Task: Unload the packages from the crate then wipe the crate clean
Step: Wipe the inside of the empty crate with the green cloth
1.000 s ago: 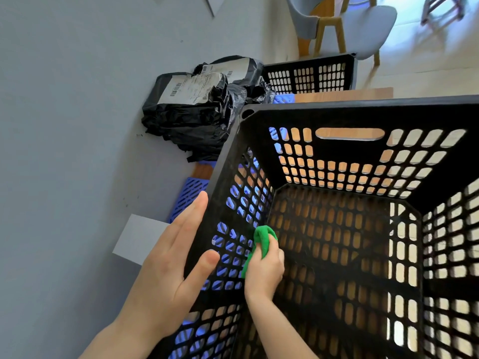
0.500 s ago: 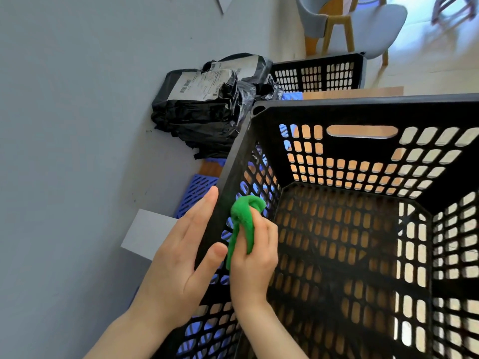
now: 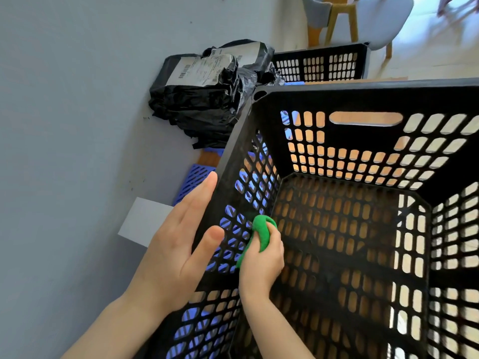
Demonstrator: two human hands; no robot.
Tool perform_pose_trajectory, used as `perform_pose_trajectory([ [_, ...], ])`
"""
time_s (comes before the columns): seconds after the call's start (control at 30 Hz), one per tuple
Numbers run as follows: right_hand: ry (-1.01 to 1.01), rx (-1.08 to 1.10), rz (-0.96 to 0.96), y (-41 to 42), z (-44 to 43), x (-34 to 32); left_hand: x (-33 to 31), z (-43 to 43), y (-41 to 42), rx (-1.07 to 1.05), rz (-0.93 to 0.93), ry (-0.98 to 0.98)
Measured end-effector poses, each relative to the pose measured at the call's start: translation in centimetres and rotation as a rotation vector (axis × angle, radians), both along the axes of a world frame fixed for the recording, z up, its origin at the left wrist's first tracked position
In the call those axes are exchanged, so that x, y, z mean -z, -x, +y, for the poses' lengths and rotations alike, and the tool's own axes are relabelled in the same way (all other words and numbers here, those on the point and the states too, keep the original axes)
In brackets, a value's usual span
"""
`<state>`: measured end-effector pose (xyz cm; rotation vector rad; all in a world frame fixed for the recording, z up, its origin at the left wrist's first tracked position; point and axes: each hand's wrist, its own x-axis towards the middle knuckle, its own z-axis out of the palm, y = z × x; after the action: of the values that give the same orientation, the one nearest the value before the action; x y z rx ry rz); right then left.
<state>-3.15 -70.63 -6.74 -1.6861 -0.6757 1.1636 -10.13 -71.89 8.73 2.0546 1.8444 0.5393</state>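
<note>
With the packages (image 3: 202, 99) out, only wiping the crate (image 3: 363, 95) seems left: right hand (image 3: 261, 265) clamps a green cloth (image 3: 262, 231), left hand (image 3: 176, 250) pinches the crate's side.

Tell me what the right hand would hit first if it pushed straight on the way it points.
The green cloth that the right hand grips leads and seems to press against the crate's left inner wall, so that wall comes first. Depth is hard to judge.
</note>
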Motion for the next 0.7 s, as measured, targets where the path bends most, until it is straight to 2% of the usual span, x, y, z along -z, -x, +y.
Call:
perform_pose_trajectory([
  [0.2,-0.429,0.064,-0.008,0.8,-1.5,-6.3,0.2,0.2,0.1,0.028,0.009,-0.011],
  [0.37,-0.596,-0.001,-0.098,0.8,-1.8,-5.1,0.4,0.2,0.3,0.04,-0.005,-0.028],
  [0.57,-0.555,-0.06,-0.188,0.4,-1.4,-1.6,0.4,0.1,0.4,0.027,0.0,-0.026],
  [0.63,-0.427,-0.064,-0.179,0.2,-1.6,-0.2,0.4,0.1,0.4,0.025,0.007,-0.028],
  [0.7,-0.206,-0.096,-0.188,-0.1,-2.2,2.0,0.4,0.0,0.3,0.017,0.007,-0.034],
])
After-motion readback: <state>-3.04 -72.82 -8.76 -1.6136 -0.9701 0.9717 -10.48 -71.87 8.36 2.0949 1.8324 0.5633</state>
